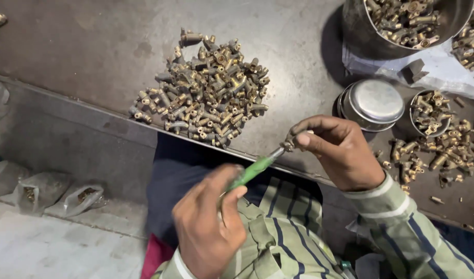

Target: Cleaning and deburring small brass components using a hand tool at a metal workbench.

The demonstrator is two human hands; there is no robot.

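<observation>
My left hand [208, 222] grips a screwdriver [253, 170] by its green handle, just below the table's front edge. Its metal tip meets a small brass fitting [289, 142] pinched between the thumb and fingers of my right hand [336, 150]. A heap of similar brass fittings [206, 93] lies on the dark metal table [92, 46], up and to the left of my hands. Both sleeves are striped green and white.
A big steel bowl [361, 36] of fittings stands at the back right. An upturned steel bowl [374, 103] and a small bowl [414, 116] with fittings sit beside loose fittings [438, 155]. Plastic bags [82, 199] lie on the floor at left.
</observation>
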